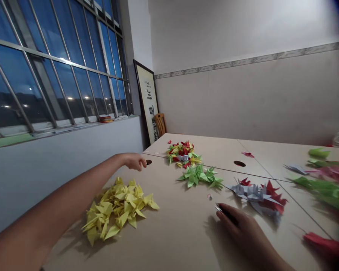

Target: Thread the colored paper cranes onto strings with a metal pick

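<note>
My left hand (135, 162) reaches across the table beyond a pile of folded yellow paper cranes (120, 207). Its fingers are curled closed beside a round cable hole (148, 162), and whatever they may hold is hidden. My right hand (244, 229) is closed around a slim black tool with a silvery tip (217, 207); its exact kind is not clear. Just past that tip lies a tiny scrap (209, 197). Green paper cranes (199, 175) lie between my hands, farther back. White paper cranes (251, 192) and red paper cranes (274, 197) sit beyond my right hand.
A mixed red and yellow crane pile (183, 150) is at the back. Blurred green paper pieces (324, 188) and a red piece (324, 242) lie at the right. A barred window (59, 64) and a framed calligraphy panel (147, 98) are beyond the table (175, 233).
</note>
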### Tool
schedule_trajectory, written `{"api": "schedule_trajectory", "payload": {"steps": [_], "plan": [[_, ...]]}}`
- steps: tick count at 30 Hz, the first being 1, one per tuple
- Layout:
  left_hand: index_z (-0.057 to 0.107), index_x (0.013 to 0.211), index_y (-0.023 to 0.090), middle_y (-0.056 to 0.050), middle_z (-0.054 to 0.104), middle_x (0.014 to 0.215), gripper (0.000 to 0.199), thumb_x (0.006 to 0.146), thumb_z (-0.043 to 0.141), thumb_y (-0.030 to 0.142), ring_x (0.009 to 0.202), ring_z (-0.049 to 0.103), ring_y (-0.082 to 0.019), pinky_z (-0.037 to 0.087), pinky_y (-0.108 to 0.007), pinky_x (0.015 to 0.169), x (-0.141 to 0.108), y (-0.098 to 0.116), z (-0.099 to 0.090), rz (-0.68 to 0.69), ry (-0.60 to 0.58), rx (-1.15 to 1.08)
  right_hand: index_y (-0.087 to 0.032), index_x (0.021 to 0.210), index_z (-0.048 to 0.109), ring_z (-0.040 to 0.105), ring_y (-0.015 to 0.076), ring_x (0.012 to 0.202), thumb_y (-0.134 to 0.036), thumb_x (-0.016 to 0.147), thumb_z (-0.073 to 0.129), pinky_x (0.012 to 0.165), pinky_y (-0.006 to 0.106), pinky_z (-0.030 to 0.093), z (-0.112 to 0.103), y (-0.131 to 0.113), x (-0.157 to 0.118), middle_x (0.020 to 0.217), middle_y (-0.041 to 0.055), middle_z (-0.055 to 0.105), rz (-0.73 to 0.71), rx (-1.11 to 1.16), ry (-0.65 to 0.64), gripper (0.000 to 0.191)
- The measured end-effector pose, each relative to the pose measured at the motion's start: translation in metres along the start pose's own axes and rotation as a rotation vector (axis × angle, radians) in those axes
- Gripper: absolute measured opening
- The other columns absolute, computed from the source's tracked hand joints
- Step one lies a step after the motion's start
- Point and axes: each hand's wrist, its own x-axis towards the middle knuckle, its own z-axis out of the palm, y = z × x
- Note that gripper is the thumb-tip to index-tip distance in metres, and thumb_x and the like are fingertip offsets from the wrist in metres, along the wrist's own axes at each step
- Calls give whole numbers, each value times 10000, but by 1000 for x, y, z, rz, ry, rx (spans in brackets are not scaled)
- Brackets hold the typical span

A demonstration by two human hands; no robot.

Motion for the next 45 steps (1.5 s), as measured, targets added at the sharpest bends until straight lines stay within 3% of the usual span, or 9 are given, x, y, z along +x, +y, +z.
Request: {"api": "schedule_trajectory", "payload": {"steps": [4, 9, 14, 17, 18, 23, 27, 31, 45], "plan": [[669, 820, 204, -31, 652, 772, 382, 450, 589, 150, 570, 526, -134, 396, -232, 550, -14, -16, 16, -24, -42, 67, -162, 1026, 620, 609, 267, 893, -440, 772, 445, 774, 349, 466, 0, -2, -1, 1007, 100, 658, -16, -38, -15, 415], [673, 683, 188, 1, 629, 606, 293, 428, 559, 101, 522, 496, -135, 376, -233, 536, -9, -31, 44, 3, -7, 125, -144, 1018, 618, 607, 257, 895, -412, 796, 421, 770, 332, 463, -5, -10, -3, 1001, 105, 658, -48, -61, -32, 400], [643, 621, 176, -7, 627, 628, 202, 495, 509, 92, 622, 522, -157, 374, -236, 601, 4, -30, 34, 110, 123, 120, -166, 1004, 624, 602, 242, 890, -360, 797, 441, 773, 322, 450, -7, -14, -6, 987, 96, 660, -61, -26, 20, 337], [638, 771, 186, -13, 635, 755, 207, 622, 493, 189, 698, 524, -154, 376, -233, 635, 9, 10, 37, 208, 245, 20, -163, 984, 629, 603, 228, 866, -317, 796, 452, 758, 305, 444, -7, -15, -4, 949, 87, 669, -66, 61, 30, 301], [634, 817, 183, -15, 634, 789, 217, 646, 506, 225, 706, 524, -147, 380, -228, 638, 9, 31, 46, 275, 289, -158, -161, 974, 632, 605, 226, 850, -315, 798, 451, 743, 300, 445, -8, -15, -3, 934, 85, 672, -54, 94, 33, 296], [596, 956, 145, -27, 612, 759, 367, 672, 567, 375, 621, 509, -109, 388, -207, 553, 18, 132, 145, 440, 142, -972, -146, 946, 633, 603, 208, 750, -369, 800, 450, 661, 274, 446, -10, -11, 2, 821, 60, 672, 37, 254, 65, 323], [630, 884, 133, -33, 620, 726, 353, 635, 630, 383, 634, 520, -108, 379, -198, 568, 28, 158, 194, 419, 56, -1242, -131, 910, 628, 593, 179, 668, -396, 801, 446, 589, 232, 441, -7, -3, 5, 725, 40, 648, 73, 300, 68, 339], [646, 827, 141, -29, 631, 736, 276, 638, 651, 341, 650, 523, -108, 385, -211, 629, 32, 151, 195, 478, -20, -1303, -158, 823, 639, 587, 166, 653, -370, 802, 461, 585, 218, 430, -5, -3, 7, 703, 18, 643, 69, 286, 42, 277], [641, 812, 110, -47, 632, 748, 242, 643, 644, 283, 673, 536, -123, 404, -224, 649, 24, 156, 188, 457, 5, -1258, -171, 773, 651, 538, 138, 561, -310, 827, 434, 529, 199, 371, -8, -13, 6, 591, -4, 605, 49, 179, 20, 263]]}}
